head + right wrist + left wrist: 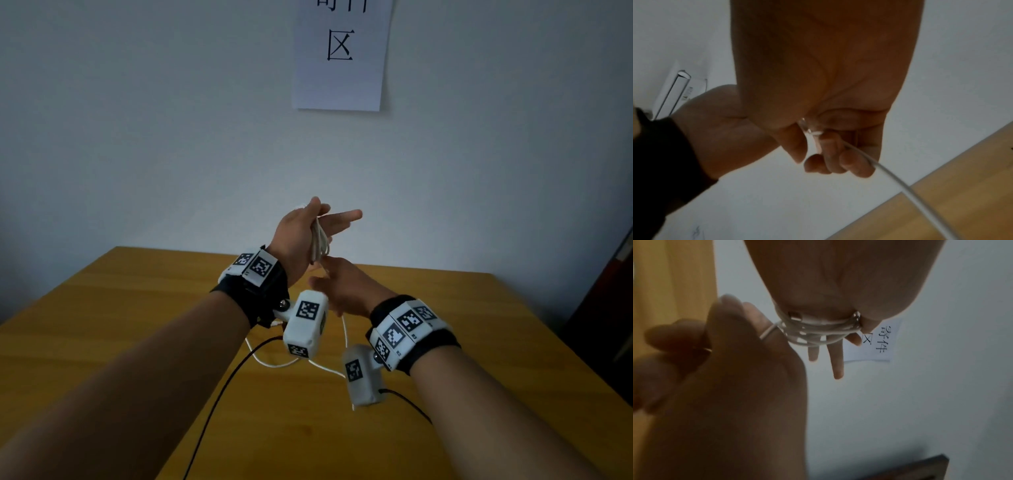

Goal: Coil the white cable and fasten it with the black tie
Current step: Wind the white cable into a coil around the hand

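- White, thin round cable (813,331) is seen wound in several loops around the left hand (301,233), centre of the head view; its thumb presses the bundle against the palm while the other fingers (835,360) are held straight and slightly spread.
- Just below it, the right hand (346,291) has its fingers (830,154) curled, pinching the free strand, which runs out toward the lower right of the right wrist view.
- Loose cable lies on the yellow wooden table (102,325) beneath the wrists.
- The black tie cannot be found in any view.
- Judged best: the strand is to be kept lightly taut and each turn laid beside the previous one, with the thumb pressed on the plug end so no loop slips.
- Both forearms are raised above the table, the left palm turned toward the right hand.
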